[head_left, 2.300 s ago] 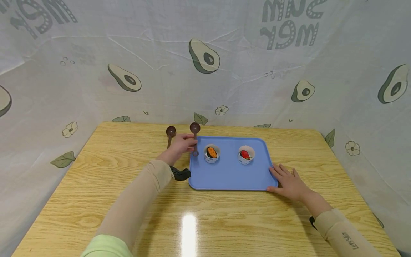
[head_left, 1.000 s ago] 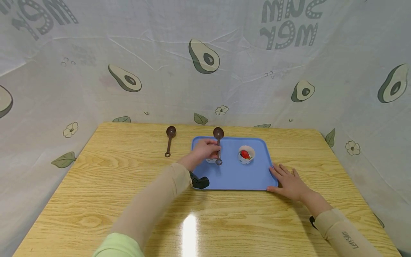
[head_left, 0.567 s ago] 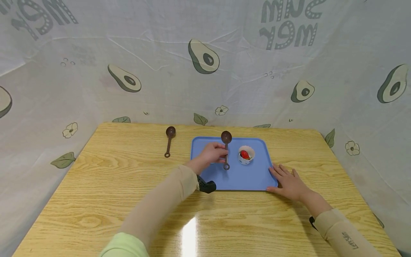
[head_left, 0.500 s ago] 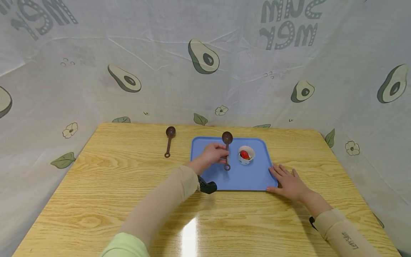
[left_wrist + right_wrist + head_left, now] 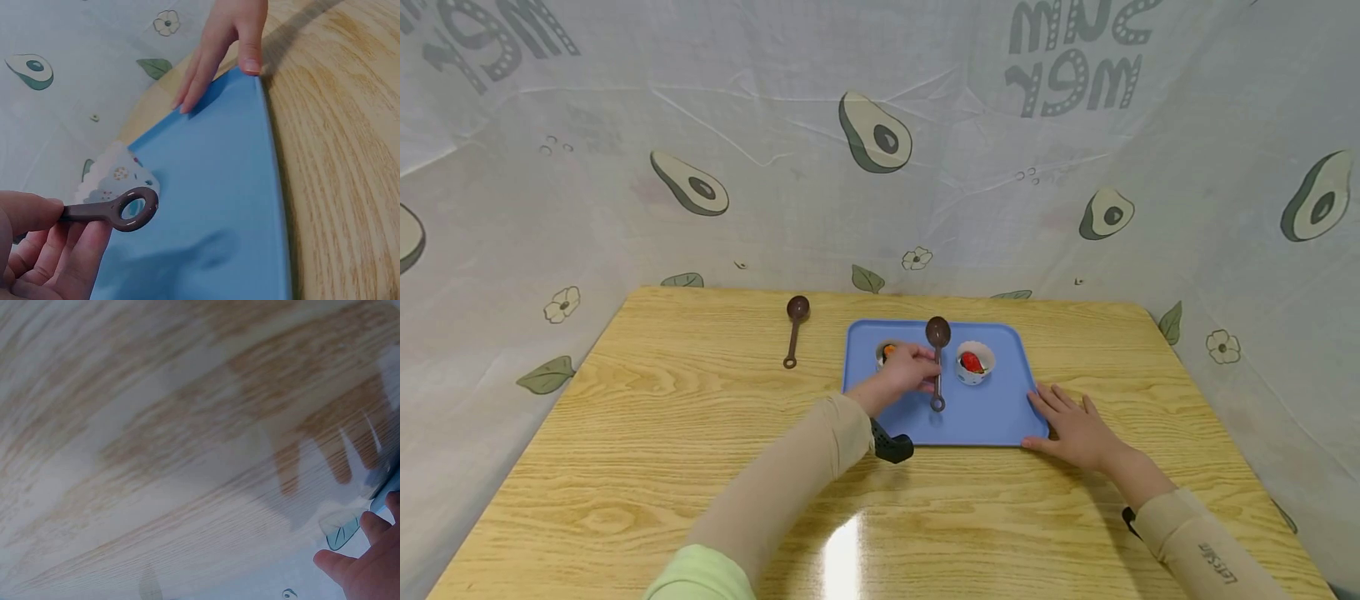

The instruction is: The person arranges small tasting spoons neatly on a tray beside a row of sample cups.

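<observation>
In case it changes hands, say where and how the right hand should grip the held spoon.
The spoon is probably best gripped by its ring end, from the near right: the left hand pinches mid-handle from the left, leaving that slim end free.

In the head view, the left hand [image 5: 908,369] hid most of the left cup [image 5: 880,357] and part of the orange food [image 5: 889,351] in it. In the left wrist view, that hand ran out of frame, most of the spoon [image 5: 94,211] was out of sight, and the inside of the right cup [image 5: 119,172] could not be seen. In the right wrist view, the table [image 5: 156,425] was blurred, and the frame cut off the right hand [image 5: 375,569] and nearly all of the tray [image 5: 389,491].
</observation>
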`<state>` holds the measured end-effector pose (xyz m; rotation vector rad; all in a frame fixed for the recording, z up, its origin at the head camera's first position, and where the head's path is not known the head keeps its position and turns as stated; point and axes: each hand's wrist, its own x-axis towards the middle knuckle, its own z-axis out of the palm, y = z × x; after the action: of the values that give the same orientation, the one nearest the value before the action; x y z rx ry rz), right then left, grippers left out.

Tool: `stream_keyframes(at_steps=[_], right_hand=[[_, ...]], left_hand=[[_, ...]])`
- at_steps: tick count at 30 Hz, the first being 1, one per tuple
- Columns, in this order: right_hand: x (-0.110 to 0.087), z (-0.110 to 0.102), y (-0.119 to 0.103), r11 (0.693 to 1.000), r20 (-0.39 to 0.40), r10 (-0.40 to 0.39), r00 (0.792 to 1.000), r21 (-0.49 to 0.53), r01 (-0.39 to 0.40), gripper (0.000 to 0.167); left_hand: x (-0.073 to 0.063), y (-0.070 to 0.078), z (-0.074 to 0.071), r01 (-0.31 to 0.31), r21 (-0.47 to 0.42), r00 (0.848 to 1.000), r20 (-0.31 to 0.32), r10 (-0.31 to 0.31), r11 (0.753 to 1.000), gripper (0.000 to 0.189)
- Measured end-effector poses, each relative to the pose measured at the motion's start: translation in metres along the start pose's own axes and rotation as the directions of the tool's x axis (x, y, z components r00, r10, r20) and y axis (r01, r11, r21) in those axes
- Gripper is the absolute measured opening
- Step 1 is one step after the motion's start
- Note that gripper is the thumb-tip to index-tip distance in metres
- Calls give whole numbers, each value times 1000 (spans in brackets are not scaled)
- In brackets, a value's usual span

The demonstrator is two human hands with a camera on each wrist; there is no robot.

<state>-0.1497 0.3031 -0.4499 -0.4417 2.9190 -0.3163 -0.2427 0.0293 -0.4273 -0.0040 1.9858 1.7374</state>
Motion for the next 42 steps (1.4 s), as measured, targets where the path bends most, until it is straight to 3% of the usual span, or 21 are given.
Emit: stream_keyframes(at_steps=[9, 24, 35, 42], right_hand=[[0, 0, 1, 1000, -4, 0, 1000, -7, 0, 84], [1, -1, 4, 1000, -9, -1, 1000, -8, 1, 84], [1, 1, 6, 1000, -8, -2, 1000, -2, 2, 84], [1, 2, 5, 1000, -4, 2, 1000, 3, -2, 84]], left_hand=[[-8, -1, 6, -33, 49, 999, 32, 32, 998, 21], [-10, -18, 14, -128, 147, 992, 10, 128, 981, 16], [-13, -30, 18, -103, 140, 994, -25, 108, 985, 15], [-14, -35, 19, -117, 200, 992, -32, 126, 973, 14]])
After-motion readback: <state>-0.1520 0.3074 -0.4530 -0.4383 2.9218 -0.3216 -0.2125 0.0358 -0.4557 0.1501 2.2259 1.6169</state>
